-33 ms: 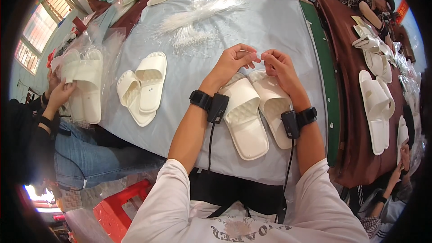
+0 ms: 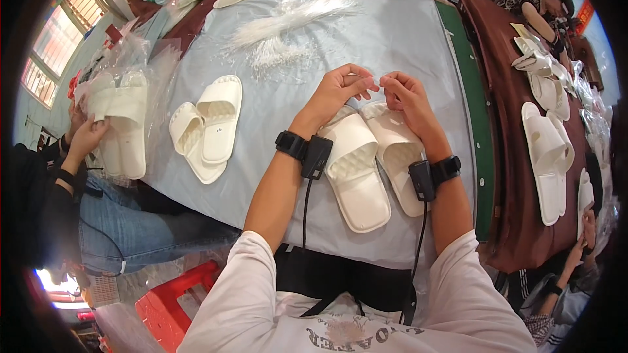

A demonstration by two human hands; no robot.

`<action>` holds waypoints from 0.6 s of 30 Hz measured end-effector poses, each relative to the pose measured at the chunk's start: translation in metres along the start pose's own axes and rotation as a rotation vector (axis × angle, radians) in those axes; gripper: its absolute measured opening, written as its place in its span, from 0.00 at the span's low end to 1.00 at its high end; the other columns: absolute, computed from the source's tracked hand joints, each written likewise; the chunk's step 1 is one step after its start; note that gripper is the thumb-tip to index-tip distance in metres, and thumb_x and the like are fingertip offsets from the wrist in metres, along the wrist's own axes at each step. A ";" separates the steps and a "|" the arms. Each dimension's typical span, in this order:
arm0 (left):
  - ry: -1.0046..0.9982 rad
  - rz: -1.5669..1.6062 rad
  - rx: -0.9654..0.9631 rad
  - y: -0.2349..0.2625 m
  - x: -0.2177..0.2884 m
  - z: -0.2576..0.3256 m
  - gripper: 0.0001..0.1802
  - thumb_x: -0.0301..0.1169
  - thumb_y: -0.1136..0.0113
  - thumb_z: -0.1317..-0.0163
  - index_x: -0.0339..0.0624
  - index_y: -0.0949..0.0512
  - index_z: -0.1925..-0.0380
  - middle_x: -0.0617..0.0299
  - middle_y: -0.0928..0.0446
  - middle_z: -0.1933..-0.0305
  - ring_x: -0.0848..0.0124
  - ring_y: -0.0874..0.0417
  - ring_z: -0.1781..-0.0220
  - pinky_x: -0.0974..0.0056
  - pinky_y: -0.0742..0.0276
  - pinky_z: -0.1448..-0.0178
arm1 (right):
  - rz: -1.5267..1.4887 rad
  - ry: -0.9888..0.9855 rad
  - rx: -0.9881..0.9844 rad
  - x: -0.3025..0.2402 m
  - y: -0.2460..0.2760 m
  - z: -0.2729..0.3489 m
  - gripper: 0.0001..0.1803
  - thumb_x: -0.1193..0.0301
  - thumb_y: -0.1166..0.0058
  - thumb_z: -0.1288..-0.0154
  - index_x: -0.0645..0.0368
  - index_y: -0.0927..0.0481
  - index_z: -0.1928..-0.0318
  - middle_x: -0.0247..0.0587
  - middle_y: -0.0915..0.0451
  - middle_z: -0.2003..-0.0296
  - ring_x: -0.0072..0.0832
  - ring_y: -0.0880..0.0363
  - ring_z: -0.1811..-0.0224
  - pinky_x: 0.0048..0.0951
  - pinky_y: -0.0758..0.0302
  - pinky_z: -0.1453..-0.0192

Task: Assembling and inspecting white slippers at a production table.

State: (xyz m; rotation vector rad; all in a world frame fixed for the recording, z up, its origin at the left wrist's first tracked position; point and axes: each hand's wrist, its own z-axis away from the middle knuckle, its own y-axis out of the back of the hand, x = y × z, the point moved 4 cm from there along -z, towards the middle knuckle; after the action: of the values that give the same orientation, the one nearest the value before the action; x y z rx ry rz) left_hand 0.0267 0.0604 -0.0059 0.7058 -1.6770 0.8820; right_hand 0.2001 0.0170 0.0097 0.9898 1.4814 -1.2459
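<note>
Pr of off-white slippers (image 2: 357, 208), side by side on the grey-blue cloth (image 2: 278, 117), about 3 o'clock from the centre of view; toes toward 12, heels toward 6. Wide plain straps, bumpy footbed showing under them, flat smooth heel ends. R slipper partly hidden by the R forearm & the black wrist unit (image 2: 422, 180).

L hand (image 2: 344, 87) & R hand (image 2: 407, 97) up at the pair's 12 o'clock, over the toe ends, fingertips near each other. Both approx half closed: fingers curled, thumb brought in to index. Can't tell if there's sth thin in either pinch, nor if the R hand touches the strap below.

Bundle of thin clear strands (image 2: 294, 23) at the pair's 11; another slipper pr (image 2: 220, 121) at 9.
</note>
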 end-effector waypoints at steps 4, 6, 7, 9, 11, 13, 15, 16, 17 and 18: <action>-0.001 -0.014 -0.026 0.000 0.000 -0.001 0.14 0.34 0.36 0.29 0.37 0.21 0.50 0.53 0.14 0.53 0.70 0.14 0.55 0.67 0.20 0.49 | -0.028 -0.021 0.017 0.000 0.001 -0.001 0.09 0.67 0.41 0.28 0.61 0.20 0.60 0.25 0.27 0.75 0.10 0.40 0.79 0.17 0.46 0.76; 0.011 0.011 -0.030 -0.001 0.001 0.000 0.14 0.34 0.37 0.29 0.37 0.21 0.49 0.53 0.14 0.52 0.69 0.14 0.52 0.66 0.20 0.48 | -0.040 -0.021 0.019 0.002 0.002 -0.001 0.09 0.67 0.42 0.27 0.61 0.20 0.60 0.26 0.26 0.74 0.10 0.40 0.79 0.17 0.46 0.77; 0.022 0.036 -0.034 -0.003 0.001 0.000 0.14 0.34 0.37 0.28 0.37 0.21 0.49 0.52 0.14 0.52 0.67 0.13 0.50 0.66 0.20 0.47 | -0.052 -0.020 0.021 0.002 0.003 -0.002 0.09 0.68 0.43 0.27 0.62 0.20 0.59 0.28 0.25 0.74 0.10 0.40 0.79 0.17 0.45 0.77; -0.001 0.046 -0.022 -0.005 0.001 -0.002 0.13 0.33 0.38 0.28 0.36 0.21 0.50 0.53 0.14 0.54 0.67 0.13 0.51 0.66 0.19 0.48 | -0.056 0.002 0.014 0.003 0.004 -0.003 0.09 0.68 0.43 0.27 0.62 0.20 0.59 0.29 0.24 0.73 0.10 0.39 0.80 0.17 0.45 0.77; -0.023 0.057 -0.009 -0.005 0.002 -0.001 0.13 0.33 0.39 0.28 0.36 0.21 0.51 0.53 0.13 0.55 0.67 0.12 0.51 0.65 0.17 0.48 | -0.062 0.023 0.008 0.002 0.003 -0.003 0.09 0.68 0.44 0.26 0.63 0.21 0.58 0.31 0.22 0.72 0.11 0.38 0.80 0.17 0.45 0.78; 0.001 0.010 0.046 -0.001 0.000 0.000 0.12 0.33 0.39 0.28 0.36 0.21 0.51 0.52 0.13 0.55 0.68 0.12 0.51 0.65 0.17 0.48 | -0.015 0.008 0.013 0.001 0.000 -0.002 0.09 0.68 0.44 0.26 0.63 0.21 0.57 0.34 0.20 0.71 0.12 0.36 0.80 0.17 0.44 0.78; 0.001 0.012 0.028 0.001 0.000 -0.001 0.13 0.33 0.39 0.28 0.36 0.22 0.50 0.52 0.14 0.53 0.67 0.13 0.50 0.65 0.18 0.47 | -0.010 0.005 0.000 0.001 0.001 -0.003 0.09 0.68 0.44 0.26 0.63 0.21 0.57 0.35 0.20 0.70 0.12 0.36 0.80 0.16 0.44 0.78; 0.001 0.014 0.010 0.001 0.000 -0.002 0.13 0.33 0.39 0.27 0.36 0.22 0.50 0.51 0.15 0.51 0.67 0.13 0.50 0.64 0.19 0.46 | -0.005 0.002 -0.011 0.001 0.001 -0.003 0.10 0.68 0.44 0.26 0.63 0.21 0.57 0.35 0.19 0.70 0.12 0.35 0.80 0.16 0.43 0.78; 0.001 0.014 0.010 0.001 -0.001 -0.001 0.13 0.33 0.39 0.27 0.36 0.22 0.50 0.51 0.15 0.51 0.67 0.13 0.50 0.64 0.19 0.46 | -0.005 0.002 -0.012 0.001 0.001 -0.003 0.10 0.68 0.44 0.26 0.63 0.21 0.57 0.35 0.19 0.70 0.12 0.35 0.80 0.16 0.43 0.78; -0.006 0.003 0.005 0.001 -0.001 -0.001 0.12 0.32 0.39 0.27 0.36 0.22 0.51 0.51 0.15 0.52 0.67 0.13 0.50 0.65 0.18 0.46 | -0.004 -0.003 -0.008 0.002 0.001 -0.002 0.10 0.68 0.44 0.26 0.63 0.21 0.57 0.35 0.19 0.70 0.13 0.34 0.80 0.16 0.43 0.77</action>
State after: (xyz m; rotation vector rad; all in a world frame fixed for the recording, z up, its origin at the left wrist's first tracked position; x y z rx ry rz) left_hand 0.0267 0.0617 -0.0070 0.7100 -1.6824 0.8874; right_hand 0.2003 0.0194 0.0080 0.9794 1.4856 -1.2435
